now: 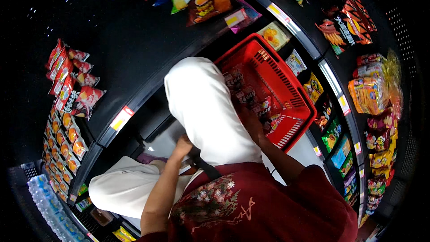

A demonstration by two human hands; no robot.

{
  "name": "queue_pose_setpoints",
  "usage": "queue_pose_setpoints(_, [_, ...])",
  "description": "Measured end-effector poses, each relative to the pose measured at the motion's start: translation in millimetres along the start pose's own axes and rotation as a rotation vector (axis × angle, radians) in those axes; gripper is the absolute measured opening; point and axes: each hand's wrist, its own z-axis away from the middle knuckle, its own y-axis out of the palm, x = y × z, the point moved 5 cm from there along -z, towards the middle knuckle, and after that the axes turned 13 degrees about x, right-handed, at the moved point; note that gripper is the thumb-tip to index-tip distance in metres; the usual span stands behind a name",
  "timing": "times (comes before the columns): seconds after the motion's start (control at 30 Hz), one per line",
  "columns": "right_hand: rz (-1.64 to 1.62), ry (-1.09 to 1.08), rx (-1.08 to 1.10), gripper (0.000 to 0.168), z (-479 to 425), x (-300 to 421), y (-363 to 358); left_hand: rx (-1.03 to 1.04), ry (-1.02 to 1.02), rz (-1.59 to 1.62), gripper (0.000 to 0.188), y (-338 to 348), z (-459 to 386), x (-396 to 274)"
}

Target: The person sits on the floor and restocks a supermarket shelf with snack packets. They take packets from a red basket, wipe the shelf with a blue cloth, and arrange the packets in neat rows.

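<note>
A red plastic shopping basket stands to the right of my raised white-trousered knee. Inside it lie several small red-and-dark snack packets. My right hand reaches down into the basket beside the packets. It is in shadow and partly behind the leg, so whether it grips one is not visible. My left hand is at the inner side of the raised leg, close to a black strap. Its fingertips are hidden behind the trouser leg.
Black shelves with price-tag rails curve around both sides. Red snack bags and rows of orange-pictured packs stand on the left shelf. Bagged snacks fill parts of the right shelves. Bottled-water packs are at lower left.
</note>
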Motion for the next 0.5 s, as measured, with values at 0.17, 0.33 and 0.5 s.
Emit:
queue_pose_setpoints(0.17, [-0.218, 0.15, 0.019, 0.041, 16.4, 14.5, -66.9, 0.038, -0.229, 0.307, 0.028, -33.1, 27.6, 3.7])
queue_pose_setpoints(0.33, [-0.396, 0.126, -0.053, 0.021, -1.2, -28.4, -133.0, -0.033, -0.296, 0.218, 0.031, -46.5, 48.8, -32.6])
queue_pose_setpoints(0.5, [-0.044, 0.117, 0.237, 0.032, -25.6, -66.0, -113.5, -0.104, -0.263, 0.309, 0.03, -40.9, 52.6, -43.4])
